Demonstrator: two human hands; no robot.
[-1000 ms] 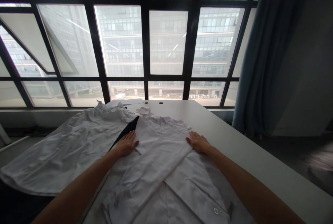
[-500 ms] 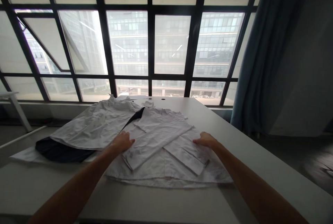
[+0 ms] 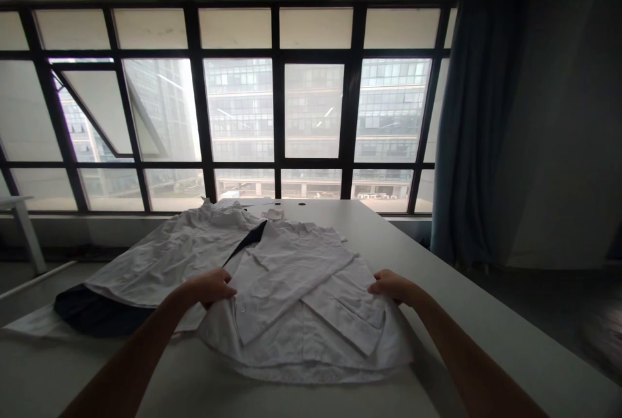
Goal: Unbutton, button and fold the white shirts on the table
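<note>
A white long-sleeved shirt [image 3: 311, 275] lies in front of me with its sleeves folded across its front and its collar at the far end. My left hand [image 3: 214, 287] is closed on the shirt's left side edge. On the opposite side edge, at about the same height, my right hand [image 3: 392, 287] pinches the fabric. The lower part of the shirt bows between the hands, and its hem hangs toward me, seemingly a little raised off the table.
Left of the shirt, more white garments [image 3: 179, 249] lie spread with a dark navy cloth [image 3: 97, 314] among them. Everything lies on a white table [image 3: 379, 230] below the windows. A blue curtain [image 3: 471, 146] hangs at the right, and another white table's leg [image 3: 30, 236] stands at the left.
The view has tilted up. My left hand has shifted outward to the shirt's side edge, and the sides and hem have drawn in and lifted slightly. My right hand stays on its edge.
</note>
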